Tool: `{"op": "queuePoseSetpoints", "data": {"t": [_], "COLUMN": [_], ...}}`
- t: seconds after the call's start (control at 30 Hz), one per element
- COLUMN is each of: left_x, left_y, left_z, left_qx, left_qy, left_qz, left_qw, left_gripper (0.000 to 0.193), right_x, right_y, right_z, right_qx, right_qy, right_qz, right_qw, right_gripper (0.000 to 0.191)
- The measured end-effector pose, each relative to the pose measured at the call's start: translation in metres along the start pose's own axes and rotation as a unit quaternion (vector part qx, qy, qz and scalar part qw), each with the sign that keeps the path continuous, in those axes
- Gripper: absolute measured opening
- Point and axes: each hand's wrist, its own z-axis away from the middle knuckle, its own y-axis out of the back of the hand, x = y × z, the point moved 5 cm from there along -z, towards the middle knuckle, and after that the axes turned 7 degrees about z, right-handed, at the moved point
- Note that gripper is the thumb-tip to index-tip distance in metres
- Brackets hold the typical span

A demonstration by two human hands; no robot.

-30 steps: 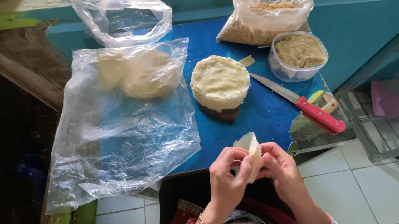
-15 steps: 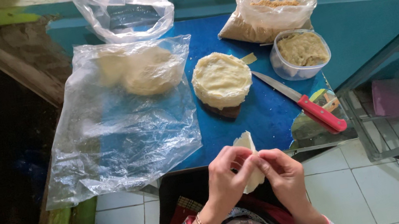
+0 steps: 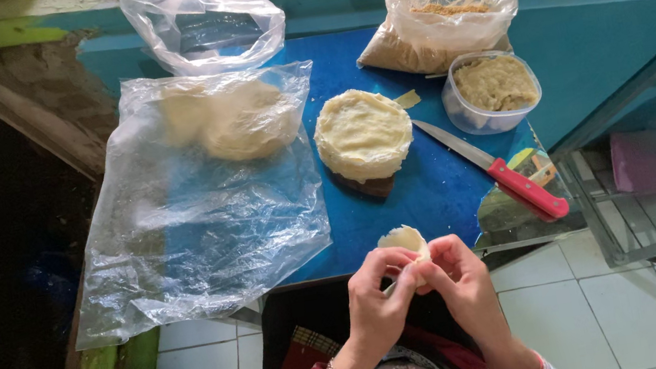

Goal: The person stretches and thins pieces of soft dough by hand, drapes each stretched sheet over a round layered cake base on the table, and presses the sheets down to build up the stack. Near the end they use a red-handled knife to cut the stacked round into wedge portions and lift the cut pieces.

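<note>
Left hand (image 3: 376,295) and right hand (image 3: 459,282) pinch a small pale dough piece (image 3: 404,242) at the blue tabletop's (image 3: 435,194) near edge; beyond lie a red-handled knife (image 3: 494,170), a round dough stack (image 3: 363,135), and, apparently, filling in a tub (image 3: 495,89).

Dough piece (image 3: 404,241): turned in my left hand (image 3: 379,295) and right hand (image 3: 459,278), from edge-up wedge to rounded cup above fingertips.

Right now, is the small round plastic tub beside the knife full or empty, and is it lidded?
Nearly full and uncovered. The plastic tub shows a brownish-yellow paste up near its rim, with no lid on it. It stands upright on the blue board.
</note>
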Motion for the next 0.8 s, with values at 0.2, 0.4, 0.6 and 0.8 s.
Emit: {"op": "queuePoseSetpoints", "data": {"t": [0.2,0.4,0.6,0.8], "left_x": [-0.021,-0.025,-0.023,-0.019], "left_y": [0.007,0.006,0.009,0.007], "left_z": [0.002,-0.005,-0.009,-0.004], "left_qx": [0.002,-0.009,0.013,0.015], "left_qy": [0.152,0.154,0.124,0.146], "left_qz": [0.258,0.173,0.106,0.199], "left_qw": [0.954,0.973,0.987,0.969], "left_gripper": [0.013,0.015,0.012,0.007], "right_x": [0.018,0.011,0.009,0.02], "right_y": [0.012,0.006,0.004,0.007], "right_z": [-0.002,0.007,0.01,0.014], "right_qx": [-0.008,-0.013,0.0,0.011], "right_qy": [-0.024,0.036,0.056,0.009], "right_qz": [-0.14,-0.078,-0.065,-0.079], "right_qw": [0.99,0.996,0.996,0.997], "right_gripper": [0.012,0.009,0.01,0.017]}}
